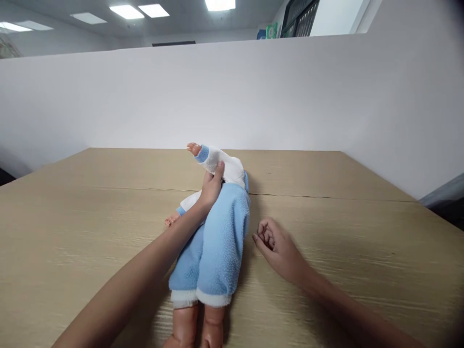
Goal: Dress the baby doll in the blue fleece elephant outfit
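A doll in light blue fleece trousers (pixel 226 237) and a white top with blue cuffs lies on the wooden table, its bare feet toward me. My left hand (pixel 213 186) is wrapped round the upper body of the doll, thumb on the white top (pixel 232 169). One doll arm (pixel 194 148) points up and left; the other (pixel 172 219) rests lower, partly behind my left forearm. The doll's head is hidden from view. To the right of the trousers, apart from the doll, my right hand (pixel 275 246) has its fingers curled in, with nothing visible in them.
The wooden table (pixel 119 208) has a seam running across it. Behind its far edge stands a white partition wall (pixel 217 96). Dark objects show at the far left and right edges.
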